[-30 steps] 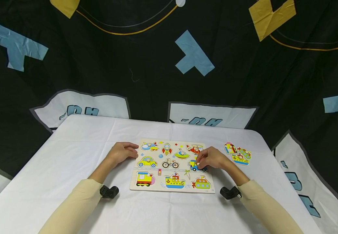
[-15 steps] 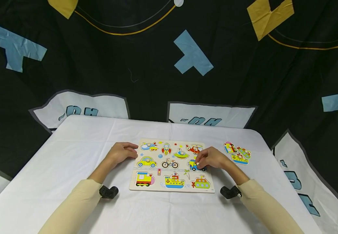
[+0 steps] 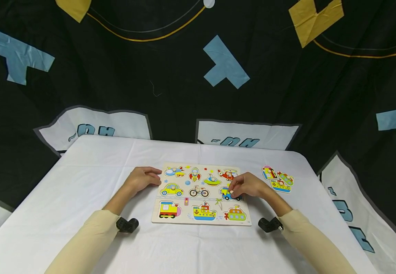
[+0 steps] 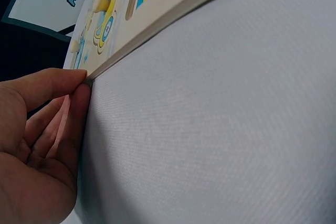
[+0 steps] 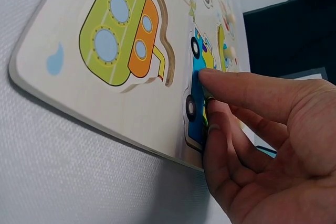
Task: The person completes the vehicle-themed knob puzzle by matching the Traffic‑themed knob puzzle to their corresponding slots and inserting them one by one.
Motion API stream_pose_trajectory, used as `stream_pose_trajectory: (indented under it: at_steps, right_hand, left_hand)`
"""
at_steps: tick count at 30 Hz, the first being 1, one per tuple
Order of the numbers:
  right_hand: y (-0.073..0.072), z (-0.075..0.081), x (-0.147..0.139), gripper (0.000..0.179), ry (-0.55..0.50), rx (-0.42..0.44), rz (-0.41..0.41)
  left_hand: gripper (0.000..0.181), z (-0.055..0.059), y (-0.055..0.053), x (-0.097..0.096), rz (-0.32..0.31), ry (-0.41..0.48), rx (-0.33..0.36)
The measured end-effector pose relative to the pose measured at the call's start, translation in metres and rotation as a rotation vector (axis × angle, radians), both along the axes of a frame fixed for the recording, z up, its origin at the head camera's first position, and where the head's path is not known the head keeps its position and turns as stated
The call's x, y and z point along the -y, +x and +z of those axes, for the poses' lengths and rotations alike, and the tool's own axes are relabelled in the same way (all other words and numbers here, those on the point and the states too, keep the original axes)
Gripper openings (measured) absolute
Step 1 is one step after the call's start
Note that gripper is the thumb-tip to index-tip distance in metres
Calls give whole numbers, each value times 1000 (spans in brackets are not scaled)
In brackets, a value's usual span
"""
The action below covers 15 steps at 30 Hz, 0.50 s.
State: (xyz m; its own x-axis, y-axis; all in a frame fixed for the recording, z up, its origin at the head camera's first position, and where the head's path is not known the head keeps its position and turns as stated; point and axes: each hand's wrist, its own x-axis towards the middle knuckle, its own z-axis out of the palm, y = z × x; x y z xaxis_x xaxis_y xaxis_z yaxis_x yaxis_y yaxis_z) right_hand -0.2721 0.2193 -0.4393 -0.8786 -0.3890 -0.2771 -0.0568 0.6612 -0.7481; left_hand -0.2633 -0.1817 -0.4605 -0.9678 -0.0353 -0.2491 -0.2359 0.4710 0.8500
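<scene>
A wooden peg puzzle board [image 3: 188, 201] lies on the table with several vehicle pieces set in it. My right hand [image 3: 249, 185] pinches a blue and yellow truck piece [image 5: 196, 85] at the board's right side. The truck lies at its printed place; fingers hide part of it, and whether it sits fully flush I cannot tell. At the board's left edge, my left hand [image 3: 143, 178] holds the rim between thumb [image 4: 58, 85] and fingers. In the bottom row, knobless pictures of a train [image 3: 169, 209], a ship [image 3: 204, 212] and a submarine [image 3: 236, 214] show.
Right of the board lie three loose pieces: a train [image 3: 269, 172], a submarine [image 3: 285, 178] and a ship [image 3: 280, 186]. A white cloth [image 3: 170, 251] covers the table. Behind it hangs a black backdrop [image 3: 170, 80].
Hands, truck piece and board stay in place. Only the head view shifts very slightly.
</scene>
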Motion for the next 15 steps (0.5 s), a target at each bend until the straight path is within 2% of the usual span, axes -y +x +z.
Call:
stream_pose_trajectory:
  at_steps: [15]
  right_hand:
    - [-4, 1, -6, 21, -23, 33, -21]
  left_hand:
    - [45, 0, 0, 0, 0, -5, 6]
